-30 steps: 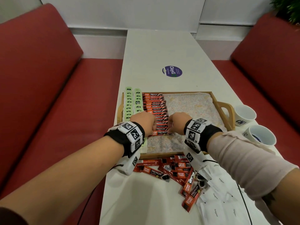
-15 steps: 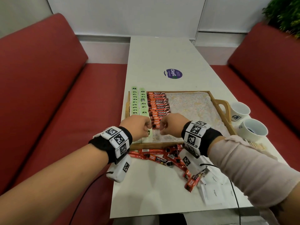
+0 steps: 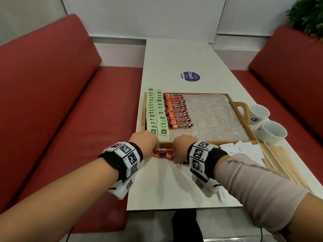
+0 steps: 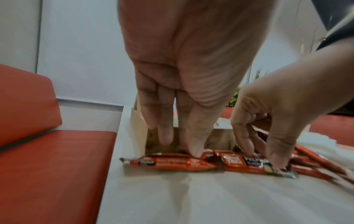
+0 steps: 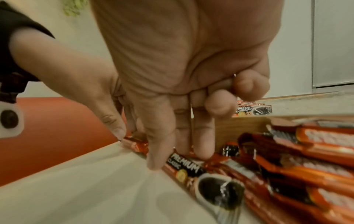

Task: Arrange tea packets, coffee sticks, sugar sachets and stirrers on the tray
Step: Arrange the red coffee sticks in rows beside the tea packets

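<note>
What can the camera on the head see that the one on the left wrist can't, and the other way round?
Only the head view shows the tray's green tea packets and lined-up coffee sticks, two cups, sugar sachets and wooden stirrers. Only the left wrist view shows the fingertips pressing a loose coffee stick. Both show the left hand, the right hand and the white table.

Black wristbands (image 3: 120,159) bearing white square-code marker blocks; white camera pods beneath; beige sleeve (image 3: 258,186) on right forearm.
</note>
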`<state>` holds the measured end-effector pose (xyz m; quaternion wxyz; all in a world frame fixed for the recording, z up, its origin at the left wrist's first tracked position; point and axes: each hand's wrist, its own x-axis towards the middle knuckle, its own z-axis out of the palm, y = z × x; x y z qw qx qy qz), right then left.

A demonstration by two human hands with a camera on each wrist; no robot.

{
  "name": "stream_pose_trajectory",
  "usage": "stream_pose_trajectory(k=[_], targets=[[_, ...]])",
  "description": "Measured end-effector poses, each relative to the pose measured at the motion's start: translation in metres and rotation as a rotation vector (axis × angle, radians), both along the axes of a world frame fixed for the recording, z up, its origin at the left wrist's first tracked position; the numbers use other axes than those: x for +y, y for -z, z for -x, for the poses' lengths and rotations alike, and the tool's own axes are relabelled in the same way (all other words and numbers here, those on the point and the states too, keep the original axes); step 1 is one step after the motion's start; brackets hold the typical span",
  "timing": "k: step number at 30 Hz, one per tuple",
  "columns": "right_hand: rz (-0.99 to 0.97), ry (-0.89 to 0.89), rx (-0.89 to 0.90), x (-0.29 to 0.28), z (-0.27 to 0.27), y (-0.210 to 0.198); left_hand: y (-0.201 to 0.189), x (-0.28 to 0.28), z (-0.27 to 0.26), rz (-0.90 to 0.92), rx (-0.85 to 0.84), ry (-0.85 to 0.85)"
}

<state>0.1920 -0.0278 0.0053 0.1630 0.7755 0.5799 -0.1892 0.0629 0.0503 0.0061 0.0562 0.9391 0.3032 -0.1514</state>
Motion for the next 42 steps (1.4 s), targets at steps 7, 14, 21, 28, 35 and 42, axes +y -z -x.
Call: stream_pose_trajectory(k=[7, 14, 21, 28, 35, 42], targets=[[0.028, -0.017, -0.035, -0.012, 0.009, 0.008, 0.021, -0.011, 0.002, -0.119, 0.098, 0.036], [-0.049, -0.029, 0.038, -0.021, 0.010, 0.010, 0.029, -0.012, 0.012, -0.037, -0.010, 0.029], [-0.163, -0.003, 0.084, -0.018, 0.021, 0.013, 0.016, -0.016, 0.019, 0.181, -0.243, -0.103], [-0.071, -0.038, -0.016, -0.008, 0.033, 0.018, 0.012, -0.011, 0.019, 0.301, -0.333, -0.261], [-0.280, 0.098, 0.175, -0.001, 0.022, 0.006, 0.007, 0.007, 0.020, 0.477, -0.549, -0.446], [-0.605, 0.257, 0.438, 0.016, 0.010, -0.022, -0.008, 0.006, 0.012, 0.734, -0.860, -0.548]])
